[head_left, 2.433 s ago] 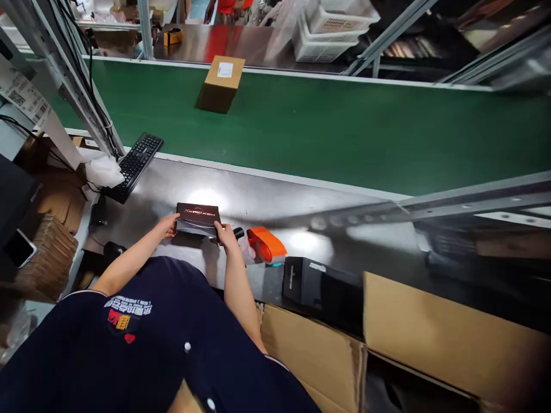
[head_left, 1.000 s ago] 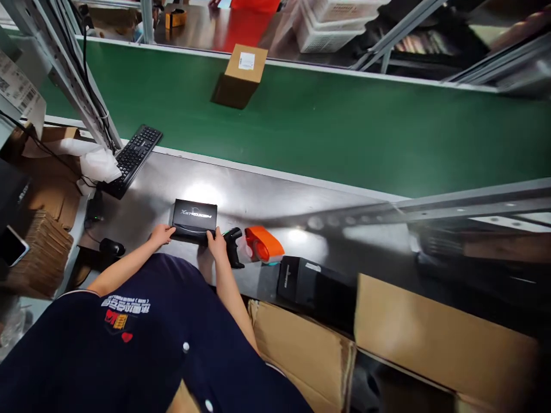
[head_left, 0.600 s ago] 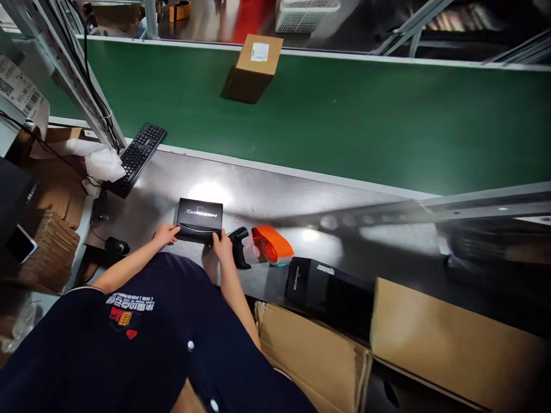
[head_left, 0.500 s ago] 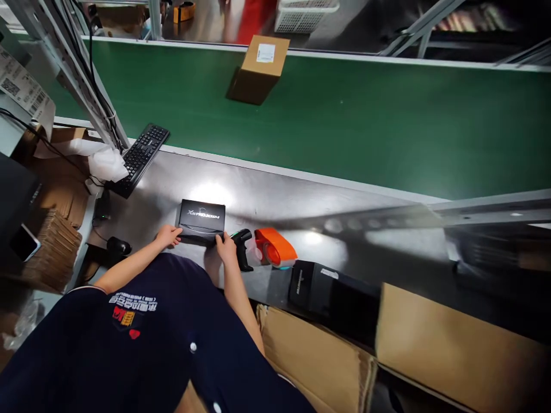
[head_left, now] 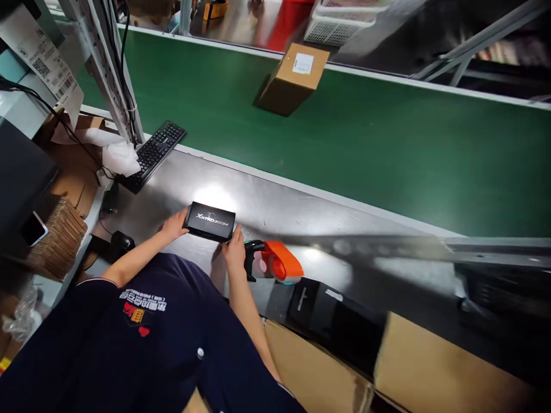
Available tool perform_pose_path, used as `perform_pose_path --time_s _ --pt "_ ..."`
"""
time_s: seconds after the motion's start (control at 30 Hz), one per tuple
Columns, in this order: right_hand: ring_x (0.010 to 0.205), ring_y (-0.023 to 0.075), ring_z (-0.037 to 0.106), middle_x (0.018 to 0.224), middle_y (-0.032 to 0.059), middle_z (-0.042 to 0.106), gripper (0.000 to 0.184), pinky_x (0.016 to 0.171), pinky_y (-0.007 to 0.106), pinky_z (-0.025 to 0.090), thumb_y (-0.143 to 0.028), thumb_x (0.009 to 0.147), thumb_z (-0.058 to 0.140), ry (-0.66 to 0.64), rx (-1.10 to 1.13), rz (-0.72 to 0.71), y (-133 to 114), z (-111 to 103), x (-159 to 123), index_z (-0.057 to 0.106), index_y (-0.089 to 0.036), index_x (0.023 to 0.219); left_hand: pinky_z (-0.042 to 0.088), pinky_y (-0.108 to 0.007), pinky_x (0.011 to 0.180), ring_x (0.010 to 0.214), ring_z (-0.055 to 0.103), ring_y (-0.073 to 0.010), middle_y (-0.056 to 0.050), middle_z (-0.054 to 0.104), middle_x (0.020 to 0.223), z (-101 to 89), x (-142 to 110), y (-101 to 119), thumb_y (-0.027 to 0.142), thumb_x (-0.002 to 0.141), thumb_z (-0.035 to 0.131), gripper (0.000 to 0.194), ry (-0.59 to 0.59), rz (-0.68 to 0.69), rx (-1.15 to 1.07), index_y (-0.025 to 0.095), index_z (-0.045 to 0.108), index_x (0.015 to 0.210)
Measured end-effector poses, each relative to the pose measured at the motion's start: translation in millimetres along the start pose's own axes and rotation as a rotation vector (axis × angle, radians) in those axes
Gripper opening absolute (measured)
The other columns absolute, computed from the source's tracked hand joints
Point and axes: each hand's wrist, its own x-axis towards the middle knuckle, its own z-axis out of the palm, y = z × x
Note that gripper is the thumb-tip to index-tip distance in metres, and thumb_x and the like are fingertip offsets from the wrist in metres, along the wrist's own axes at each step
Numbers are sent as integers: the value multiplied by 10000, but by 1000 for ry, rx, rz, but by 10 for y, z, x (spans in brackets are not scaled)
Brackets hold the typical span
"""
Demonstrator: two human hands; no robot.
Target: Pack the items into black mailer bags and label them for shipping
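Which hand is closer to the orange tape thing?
Right. The right hand rests at the black box's near right corner, just left of the orange tape dispenser. The left hand is at the box's far-left end.

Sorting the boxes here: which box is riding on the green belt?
The brown cardboard box with the white label; the flat black box lies on the steel table between both hands.

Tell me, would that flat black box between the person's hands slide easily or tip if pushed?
The black box lies flat and low, so it probably won't tip. The steel worktop looks smooth and shiny, so it likely slides easily. Its sharp edges suggest stiff card. The left hand and right hand touch its ends.
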Motion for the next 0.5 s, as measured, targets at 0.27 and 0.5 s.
perform_pose_path --time_s 0.27,0.5 --pt "1245 374 696 1781 191 233 913 1036 470 584 -75 862 568 -176 -124 -130 -28 -198 324 276 -232 1712 520 -474 1161 1421 592 -421 -166 26 1821 -101 457 -4 97 824 690 1030 -195 257 298 291 206 1713" --pt "1501 371 523 1728 151 388 764 1226 539 468 -320 916 423 -135 175 -37 7 164 -330 350 -234 1672 499 -442 1205 1471 563 -351 -146 270 1785 -46 41 -361 166 904 593 872 -197 307 371 278 259 1702"
